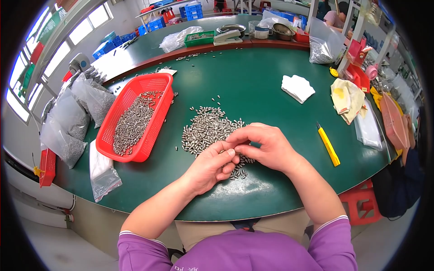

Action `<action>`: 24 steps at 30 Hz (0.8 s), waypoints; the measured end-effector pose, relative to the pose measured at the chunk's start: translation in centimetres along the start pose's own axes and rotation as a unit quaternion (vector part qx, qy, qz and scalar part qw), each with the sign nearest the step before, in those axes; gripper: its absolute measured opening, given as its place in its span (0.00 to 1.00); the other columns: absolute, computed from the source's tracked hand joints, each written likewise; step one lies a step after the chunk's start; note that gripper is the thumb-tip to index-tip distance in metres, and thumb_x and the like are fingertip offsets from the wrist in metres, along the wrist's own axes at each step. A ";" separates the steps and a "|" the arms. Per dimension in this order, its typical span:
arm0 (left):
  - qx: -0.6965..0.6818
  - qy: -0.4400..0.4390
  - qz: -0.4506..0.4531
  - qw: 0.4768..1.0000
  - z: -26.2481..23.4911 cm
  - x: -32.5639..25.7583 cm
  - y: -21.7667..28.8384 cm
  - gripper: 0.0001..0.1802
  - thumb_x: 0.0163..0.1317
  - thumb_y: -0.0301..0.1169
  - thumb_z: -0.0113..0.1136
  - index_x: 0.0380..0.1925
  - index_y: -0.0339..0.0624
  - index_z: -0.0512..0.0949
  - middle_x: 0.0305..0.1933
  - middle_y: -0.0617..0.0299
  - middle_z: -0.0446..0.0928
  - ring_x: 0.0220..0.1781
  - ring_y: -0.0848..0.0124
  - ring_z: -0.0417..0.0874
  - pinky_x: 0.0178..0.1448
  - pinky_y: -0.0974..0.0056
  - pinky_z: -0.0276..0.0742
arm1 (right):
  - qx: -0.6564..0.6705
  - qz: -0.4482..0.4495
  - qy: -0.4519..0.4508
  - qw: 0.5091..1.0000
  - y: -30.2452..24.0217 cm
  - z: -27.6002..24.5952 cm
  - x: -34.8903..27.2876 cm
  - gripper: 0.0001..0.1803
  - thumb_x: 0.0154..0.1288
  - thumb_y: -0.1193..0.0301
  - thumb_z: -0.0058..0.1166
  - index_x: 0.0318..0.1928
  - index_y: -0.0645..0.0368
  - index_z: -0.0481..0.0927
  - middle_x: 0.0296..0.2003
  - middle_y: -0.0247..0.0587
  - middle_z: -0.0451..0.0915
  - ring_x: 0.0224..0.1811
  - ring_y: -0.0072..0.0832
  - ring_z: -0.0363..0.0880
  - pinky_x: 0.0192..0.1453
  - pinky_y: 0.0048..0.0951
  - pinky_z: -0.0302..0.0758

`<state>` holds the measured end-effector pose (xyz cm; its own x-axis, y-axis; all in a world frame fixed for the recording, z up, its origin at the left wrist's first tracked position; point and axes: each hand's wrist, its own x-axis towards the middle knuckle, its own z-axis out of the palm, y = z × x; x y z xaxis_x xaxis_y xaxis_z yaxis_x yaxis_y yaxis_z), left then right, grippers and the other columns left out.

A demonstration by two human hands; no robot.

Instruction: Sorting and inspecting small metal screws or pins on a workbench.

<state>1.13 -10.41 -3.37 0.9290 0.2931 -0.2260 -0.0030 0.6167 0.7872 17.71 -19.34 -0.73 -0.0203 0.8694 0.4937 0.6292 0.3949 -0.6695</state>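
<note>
A heap of small, silvery metal parts (205, 128) lies on the green tabletop (253, 81). Over its near right side my two hands meet, fingertips touching. My left hand (212, 165) is closed, its thumb pressed against the curled fingers. My right hand (266, 144) is closed in a pinch, thumb and forefinger tips together at the left fingertips. Whatever sits between the fingers is too small or hidden to make out. To the left stands a red plastic basket (156, 119) with many of the same metal parts (135, 119) in it.
Clear bags of metal parts (68, 122) line the left edge, near an empty-looking zip bag (101, 171). At right lie a yellow cutter knife (328, 144), a white folded cloth (297, 88) and a stained cloth (348, 100). A green tray (199, 38) stands at the back.
</note>
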 end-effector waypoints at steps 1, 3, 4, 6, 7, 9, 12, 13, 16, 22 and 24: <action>0.000 0.000 -0.001 1.000 0.0 0.0 0.0 0.08 0.65 0.32 0.48 0.41 0.42 0.67 0.33 0.65 0.70 0.25 0.81 0.65 0.22 0.78 0.59 | 0.001 0.001 0.000 1.000 0.1 0.0 0.0 0.12 0.53 0.78 0.58 0.40 0.57 0.80 0.34 0.36 0.81 0.37 0.26 0.79 0.42 0.25 0.75; -0.020 0.008 0.002 1.000 0.0 0.0 0.0 0.09 0.66 0.34 0.45 0.40 0.41 0.67 0.34 0.61 0.69 0.24 0.79 0.63 0.20 0.78 0.57 | -0.022 0.038 0.050 0.998 0.5 0.2 -0.1 0.11 0.54 0.78 0.56 0.40 0.57 0.79 0.34 0.35 0.81 0.37 0.27 0.78 0.41 0.25 0.75; -0.020 0.007 0.001 1.000 0.0 0.0 0.0 0.09 0.66 0.34 0.45 0.40 0.41 0.67 0.34 0.61 0.69 0.24 0.79 0.63 0.20 0.78 0.57 | -0.024 0.057 0.078 0.995 1.0 0.2 -0.1 0.10 0.55 0.78 0.55 0.40 0.56 0.79 0.34 0.36 0.80 0.36 0.28 0.78 0.40 0.26 0.75; -0.018 0.011 0.003 1.000 0.0 -0.1 0.1 0.12 0.68 0.36 0.40 0.39 0.40 0.68 0.34 0.59 0.69 0.25 0.77 0.63 0.21 0.77 0.57 | -0.121 0.088 0.072 0.986 1.8 -0.4 -0.2 0.08 0.55 0.76 0.53 0.38 0.54 0.78 0.32 0.36 0.79 0.38 0.35 0.76 0.43 0.32 0.74; -0.018 0.009 0.002 1.000 -0.1 -0.1 0.0 0.12 0.68 0.36 0.40 0.39 0.40 0.68 0.34 0.59 0.69 0.25 0.77 0.63 0.21 0.77 0.57 | -0.146 0.106 0.062 0.982 1.8 -0.7 -0.3 0.06 0.54 0.75 0.53 0.35 0.55 0.78 0.31 0.37 0.78 0.39 0.37 0.75 0.45 0.34 0.73; -0.032 -0.001 0.004 0.999 -0.2 -0.1 -0.1 0.15 0.69 0.38 0.36 0.38 0.39 0.68 0.34 0.58 0.69 0.26 0.76 0.64 0.22 0.76 0.57 | -0.164 0.113 0.045 0.979 2.6 -0.7 -0.7 0.06 0.54 0.75 0.54 0.34 0.55 0.78 0.32 0.37 0.78 0.39 0.37 0.74 0.45 0.35 0.72; -0.029 0.002 0.002 1.000 -0.3 -0.2 0.0 0.16 0.69 0.39 0.35 0.38 0.39 0.68 0.34 0.58 0.69 0.26 0.76 0.64 0.22 0.76 0.57 | -0.192 0.127 0.013 0.973 3.2 -0.4 -0.9 0.06 0.52 0.74 0.55 0.33 0.55 0.79 0.32 0.37 0.77 0.41 0.37 0.73 0.46 0.35 0.72; -0.030 0.001 0.002 1.000 -0.2 -0.2 0.0 0.16 0.69 0.39 0.35 0.38 0.39 0.68 0.34 0.58 0.69 0.26 0.76 0.64 0.22 0.76 0.57 | -0.206 0.134 -0.001 0.969 3.2 -0.4 -1.0 0.06 0.51 0.73 0.56 0.32 0.55 0.79 0.32 0.37 0.76 0.41 0.38 0.73 0.46 0.35 0.72; -0.027 0.001 0.003 1.000 -0.1 -0.1 0.0 0.16 0.69 0.39 0.35 0.38 0.39 0.68 0.34 0.58 0.69 0.26 0.76 0.64 0.22 0.76 0.57 | -0.226 0.146 -0.001 0.963 3.3 -0.4 -1.2 0.06 0.51 0.74 0.56 0.32 0.56 0.78 0.32 0.36 0.75 0.39 0.36 0.73 0.46 0.34 0.71; -0.025 0.018 0.008 0.999 0.0 -0.1 0.0 0.11 0.68 0.35 0.40 0.38 0.38 0.68 0.34 0.59 0.70 0.25 0.77 0.64 0.21 0.76 0.57 | -0.175 0.152 -0.013 0.973 2.8 -0.4 -0.8 0.05 0.55 0.73 0.57 0.33 0.57 0.78 0.31 0.35 0.74 0.38 0.30 0.74 0.44 0.29 0.72; -0.020 0.017 0.001 1.000 -0.1 -0.1 -0.1 0.08 0.66 0.31 0.44 0.38 0.39 0.68 0.34 0.60 0.70 0.24 0.78 0.64 0.20 0.77 0.57 | -0.031 0.179 -0.023 0.983 2.4 -0.2 -0.5 0.05 0.56 0.72 0.56 0.34 0.58 0.78 0.32 0.36 0.75 0.38 0.29 0.74 0.44 0.28 0.72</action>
<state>1.00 -10.36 -3.49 0.9156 0.3194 -0.2443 -0.0211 0.6450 0.7639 19.43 -18.91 -2.48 0.1770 0.9623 0.2066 0.6490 0.0437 -0.7595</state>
